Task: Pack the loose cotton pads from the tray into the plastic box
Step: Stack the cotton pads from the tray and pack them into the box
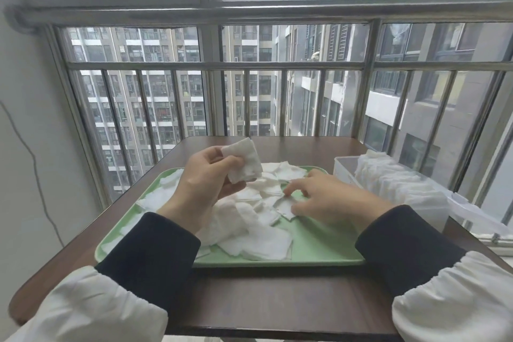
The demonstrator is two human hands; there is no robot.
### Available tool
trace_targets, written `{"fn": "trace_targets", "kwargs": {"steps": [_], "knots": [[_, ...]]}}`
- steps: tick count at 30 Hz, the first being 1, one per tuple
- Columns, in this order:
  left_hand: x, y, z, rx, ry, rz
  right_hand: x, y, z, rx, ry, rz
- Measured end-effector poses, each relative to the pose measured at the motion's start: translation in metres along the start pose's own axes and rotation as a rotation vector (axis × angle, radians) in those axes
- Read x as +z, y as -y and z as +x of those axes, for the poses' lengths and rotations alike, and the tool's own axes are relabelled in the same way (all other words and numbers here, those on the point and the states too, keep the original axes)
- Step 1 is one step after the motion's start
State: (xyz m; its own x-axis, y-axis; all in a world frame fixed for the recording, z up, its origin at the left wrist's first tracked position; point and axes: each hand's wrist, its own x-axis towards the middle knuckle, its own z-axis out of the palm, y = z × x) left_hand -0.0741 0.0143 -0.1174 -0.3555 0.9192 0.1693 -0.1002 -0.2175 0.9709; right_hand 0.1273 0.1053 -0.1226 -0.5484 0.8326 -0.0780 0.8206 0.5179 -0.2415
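Observation:
A green tray (319, 247) lies on the brown table and carries several loose white cotton pads (258, 241), scattered and overlapping. My left hand (205, 178) is raised above the tray and grips a small stack of pads (245, 161) between thumb and fingers. My right hand (324, 197) rests low on the tray, its fingertips pinching a single pad (286, 207). To the right of the tray stands a clear plastic box (344, 172) with a row of upright pads (399, 183) packed in it.
The brown table (263, 300) stands against a window with a metal railing (277, 65) behind it. A clear plastic lid (477, 214) lies at the right beyond the box. A white wall (27, 147) is close on the left.

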Motion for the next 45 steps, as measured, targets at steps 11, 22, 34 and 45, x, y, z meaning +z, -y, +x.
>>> {"fn": "trace_targets", "kwargs": {"steps": [11, 22, 34, 45], "knots": [[0.001, -0.004, -0.003, 0.028, 0.001, 0.01, -0.001, 0.005, -0.008, -0.097, -0.112, 0.125], [0.001, 0.0, -0.004, 0.124, 0.074, 0.189, -0.032, 0.014, -0.027, -0.398, -0.058, 1.009], [0.011, -0.004, -0.012, 0.141, 0.208, 0.191, -0.02, 0.029, -0.022, -0.339, -0.188, 1.222], [0.011, -0.007, -0.01, 0.052, 0.267, 0.071, -0.015, 0.033, -0.018, -0.26, -0.304, 1.105]]}}
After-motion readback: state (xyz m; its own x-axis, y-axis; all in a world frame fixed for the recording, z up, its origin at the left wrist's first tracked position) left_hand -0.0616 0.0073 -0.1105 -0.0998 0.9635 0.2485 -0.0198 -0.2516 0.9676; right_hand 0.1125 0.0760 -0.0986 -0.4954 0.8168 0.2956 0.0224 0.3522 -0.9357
